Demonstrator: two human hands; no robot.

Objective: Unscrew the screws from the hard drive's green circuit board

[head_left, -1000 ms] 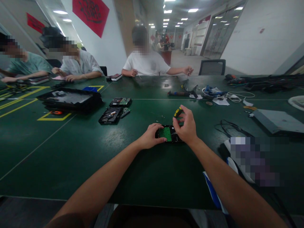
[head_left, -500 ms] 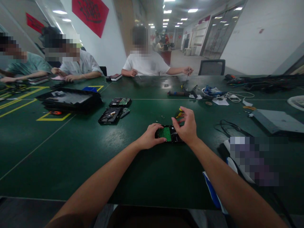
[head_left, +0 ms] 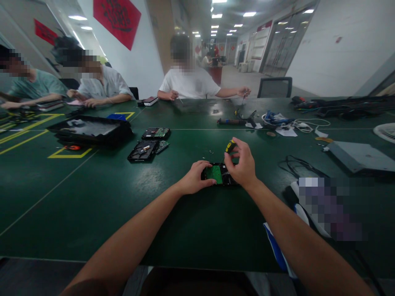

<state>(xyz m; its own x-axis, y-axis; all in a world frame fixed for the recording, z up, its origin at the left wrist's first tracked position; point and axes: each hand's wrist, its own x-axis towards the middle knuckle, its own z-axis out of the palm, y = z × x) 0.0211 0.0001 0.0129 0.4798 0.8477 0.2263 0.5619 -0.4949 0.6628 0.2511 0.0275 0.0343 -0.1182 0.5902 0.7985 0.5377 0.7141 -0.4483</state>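
A hard drive (head_left: 217, 174) with a green circuit board lies on the green table in front of me. My left hand (head_left: 197, 177) grips its left end, thumb along the near edge and fingers over the far one. Above the drive's right part, my right hand (head_left: 242, 163) is closed on a screwdriver with a short yellow-and-black handle (head_left: 230, 146). The screwdriver's handle tilts up between thumb and fingers; its tip is hidden by the hand. Several tiny screws (head_left: 211, 152) lie just beyond the drive.
More drives (head_left: 156, 132) and an opened drive case (head_left: 142, 150) lie left of centre, near a black tray (head_left: 91, 129). On the right are a grey metal box (head_left: 362, 157), cables (head_left: 304, 164) and a blurred-out object (head_left: 330, 209). Several people sit across the table (head_left: 117, 213).
The screwdriver's handle has turned in my right fingers and shows more of its yellow side. My left hand and the drive stay in place.
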